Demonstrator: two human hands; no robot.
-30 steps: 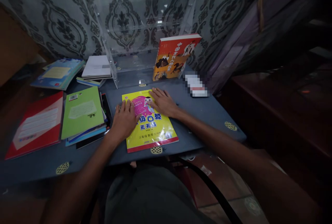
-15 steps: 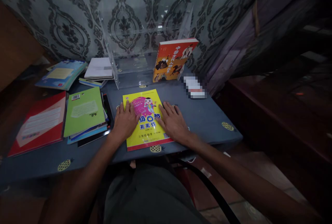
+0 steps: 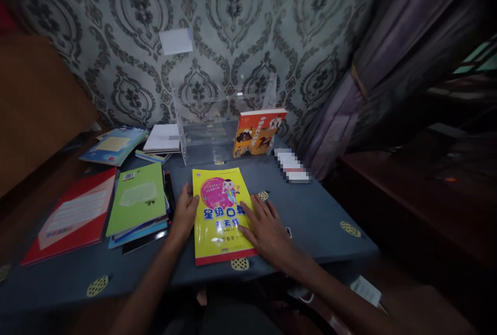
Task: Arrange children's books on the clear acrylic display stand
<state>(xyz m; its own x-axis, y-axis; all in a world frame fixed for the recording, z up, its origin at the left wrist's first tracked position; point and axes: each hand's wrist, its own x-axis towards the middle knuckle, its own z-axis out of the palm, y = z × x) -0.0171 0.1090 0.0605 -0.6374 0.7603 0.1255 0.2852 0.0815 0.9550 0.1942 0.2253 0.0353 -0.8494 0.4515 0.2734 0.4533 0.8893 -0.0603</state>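
Note:
A yellow workbook (image 3: pixel 221 242) with a pink circle and a cartoon child lies face up in front of me, near the table's front edge. At its left edge stands my left hand (image 3: pixel 185 216), turned on its side, thumb by the cover's edge and fingers stretched forward. My right hand (image 3: pixel 269 229) rests over the right edge with its fingers spread on and beside the cover. Behind the workbook stands a clear acrylic book rack (image 3: pixel 207 141). An orange book (image 3: pixel 256 135) leans upright at the rack's right end.
On the left lie a red book (image 3: pixel 72 210), a green book (image 3: pixel 137 198) atop a small stack, a blue book (image 3: pixel 114 146) and white-covered books (image 3: pixel 162 138). A blurred-out white item (image 3: pixel 292 165) sits at right on the dark tablecloth (image 3: pixel 310 216). Patterned wallpaper and a tied curtain (image 3: pixel 345 97) stand behind.
My view has tilted up. My left hand has slid off the cover to the workbook's left edge. The right hand stays at the right edge, a little lower along it.

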